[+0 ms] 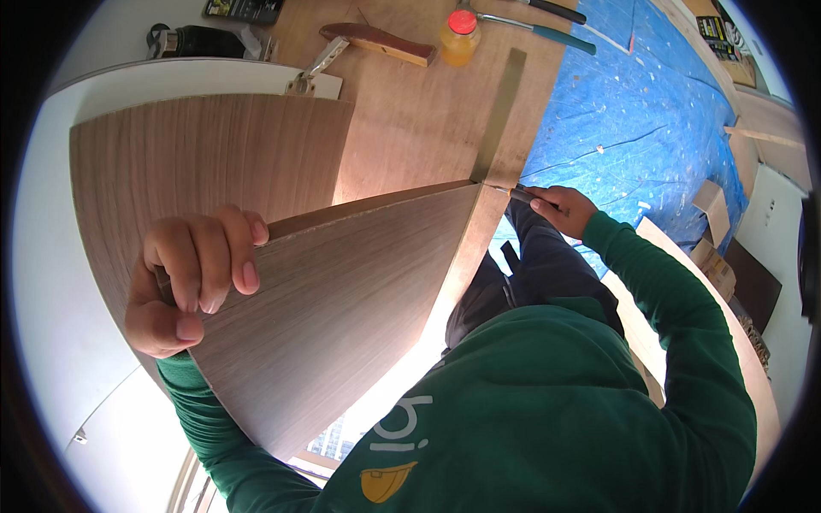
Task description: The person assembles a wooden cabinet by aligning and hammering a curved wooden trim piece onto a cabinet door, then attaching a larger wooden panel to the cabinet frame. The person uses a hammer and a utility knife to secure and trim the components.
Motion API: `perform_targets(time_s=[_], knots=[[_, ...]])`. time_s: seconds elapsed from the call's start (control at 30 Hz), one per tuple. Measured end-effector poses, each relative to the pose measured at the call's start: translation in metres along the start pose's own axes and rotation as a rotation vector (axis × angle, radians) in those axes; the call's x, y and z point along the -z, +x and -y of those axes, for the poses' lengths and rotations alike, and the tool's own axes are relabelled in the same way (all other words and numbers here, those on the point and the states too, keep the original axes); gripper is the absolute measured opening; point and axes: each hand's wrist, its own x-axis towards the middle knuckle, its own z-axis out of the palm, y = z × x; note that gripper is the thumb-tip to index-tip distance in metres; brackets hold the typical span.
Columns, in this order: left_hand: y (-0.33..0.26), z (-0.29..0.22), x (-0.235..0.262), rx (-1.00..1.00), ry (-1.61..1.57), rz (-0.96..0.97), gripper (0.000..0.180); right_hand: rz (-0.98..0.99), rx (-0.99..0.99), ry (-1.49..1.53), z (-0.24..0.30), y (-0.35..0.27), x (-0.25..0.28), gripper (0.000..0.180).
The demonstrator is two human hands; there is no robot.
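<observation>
A wood-grain laminate board (351, 282) stands tilted in front of me, its raw edge facing up. My left hand (197, 274) is closed over its near left corner, thumb on one side and fingers on the other. At the board's far right corner, my right hand (564, 211) is closed around a slim hand tool (522, 197) with a dark handle. Its thin tip touches or nearly touches that corner; its exact kind is too small to tell. A flat olive-grey strip (500, 115) lies on the wooden work surface (410, 128), running away from the same corner.
Another wood-grain panel (214, 145) lies at the left, with a metal hinge (312, 73) near it. Farther off are a curved wooden block (376, 43), a red-lidded jar (460, 38) and a teal-handled tool (547, 34). Blue sheeting (641, 111) covers the floor at right.
</observation>
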Motion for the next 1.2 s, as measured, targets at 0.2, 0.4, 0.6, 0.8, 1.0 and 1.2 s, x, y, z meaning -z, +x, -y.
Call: perform_targets(time_s=[0.2, 0.4, 0.6, 0.8, 1.0, 1.2], knots=[[0.002, -0.002, -0.01, 0.0, 0.039, -0.072, 0.024, 0.005, -0.03, 0.018, 0.007, -0.001, 0.0, 0.043], [0.002, -0.006, -0.016, 0.06, 0.108, -0.156, 0.027, -0.006, -0.036, -0.016, 0.003, -0.005, 0.0, 0.044], [-0.006, -0.004, -0.019, 0.086, 0.08, -0.193, 0.023, -0.018, 0.012, -0.008, -0.007, -0.007, 0.002, 0.043], [-0.007, -0.003, -0.025, 0.083, 0.088, -0.184, 0.022, -0.011, 0.049, -0.02, -0.008, -0.006, 0.006, 0.043], [0.007, 0.0, -0.036, 0.078, 0.049, -0.132, 0.024, -0.013, -0.001, -0.092, -0.01, -0.018, 0.009, 0.043], [0.026, 0.003, -0.05, 0.092, -0.012, -0.073, 0.026, -0.019, -0.074, -0.095, -0.017, -0.036, 0.01, 0.043]])
